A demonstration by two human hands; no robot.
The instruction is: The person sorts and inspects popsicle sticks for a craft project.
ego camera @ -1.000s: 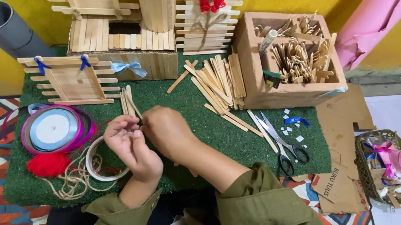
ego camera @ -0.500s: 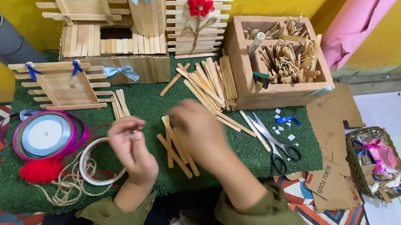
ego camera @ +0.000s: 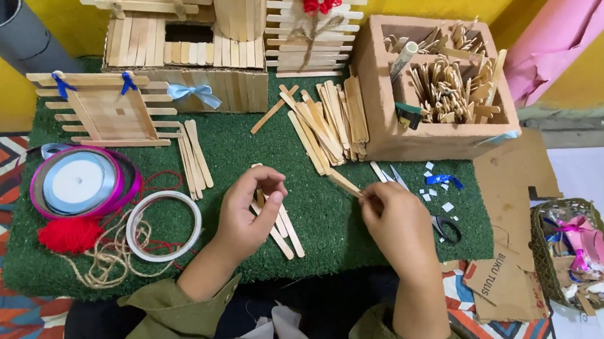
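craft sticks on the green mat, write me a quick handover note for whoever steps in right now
Left hand: fingers curled over a small bundle of sticks lying on the green mat; the grip looks light and I cannot tell if it is closed.
Right hand: fingertips pinch the end of one stick that leads up to the loose stick pile.
Nearby: cardboard box of wooden pieces behind the right hand, scissors partly hidden by it, ribbon spools, tape ring and red yarn on the left.
Done: stick houses stand at the back.
Left: the bundle sticks are loose, not joined.
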